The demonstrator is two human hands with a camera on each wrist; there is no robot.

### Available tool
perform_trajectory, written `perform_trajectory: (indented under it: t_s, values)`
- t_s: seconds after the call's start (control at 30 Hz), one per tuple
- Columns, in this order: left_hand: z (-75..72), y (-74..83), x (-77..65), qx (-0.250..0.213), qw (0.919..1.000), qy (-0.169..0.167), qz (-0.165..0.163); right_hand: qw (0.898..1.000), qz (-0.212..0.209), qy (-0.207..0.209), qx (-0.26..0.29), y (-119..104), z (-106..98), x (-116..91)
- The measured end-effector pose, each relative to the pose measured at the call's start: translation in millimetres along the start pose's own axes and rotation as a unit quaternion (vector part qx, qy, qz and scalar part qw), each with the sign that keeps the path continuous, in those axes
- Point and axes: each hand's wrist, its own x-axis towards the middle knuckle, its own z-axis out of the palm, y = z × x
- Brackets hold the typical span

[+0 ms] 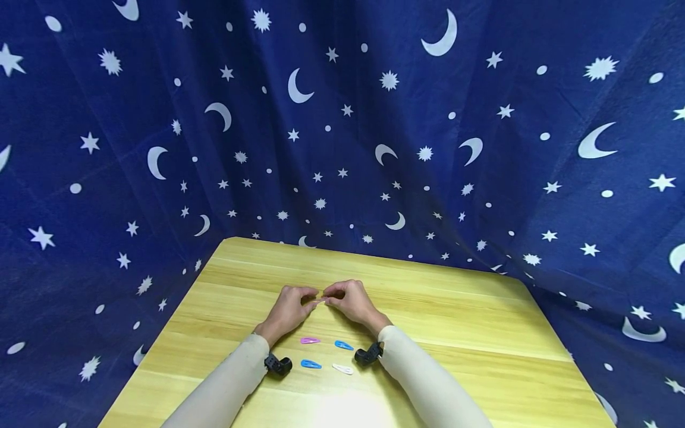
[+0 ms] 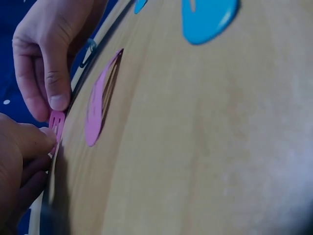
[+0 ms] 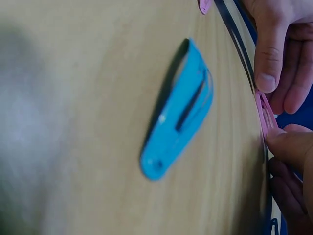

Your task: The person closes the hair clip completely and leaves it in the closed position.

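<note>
Pink hair clip [image 1: 321, 300] held between left hand [image 1: 288, 310] and right hand [image 1: 353, 302]

Each hand's grip pinches one end of the clip between thumb and fingers, over the worktop [image 1: 455, 333]. Nearer the person lie a second pink clip [image 1: 310, 340], a blue clip [image 1: 344, 345], another blue clip [image 1: 311, 364] and a white clip [image 1: 343, 369]. The held clip looks light, thin and springy, probably slick; its ends seem the best hold, clear of the middle. Only the head view clearly shows the white clip; the wrist views reveal the held clip's long slots.
</note>
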Motion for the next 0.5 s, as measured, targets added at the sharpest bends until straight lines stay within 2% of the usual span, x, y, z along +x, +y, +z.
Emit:
perform_trajectory:
  t_s: [0.27, 0.5]
  values:
    - [2.9, 0.1, -1.2, 0.007, 0.9998, 0.009, 0.014, 0.999, -0.003, 0.006, -0.031, 1.8, 2.1, -0.1]
    - [1.8, 0.9, -0.8, 0.008, 0.9999, 0.010, 0.011, 1.000, 0.004, 0.012, -0.027, -0.3, 1.4, -1.4]
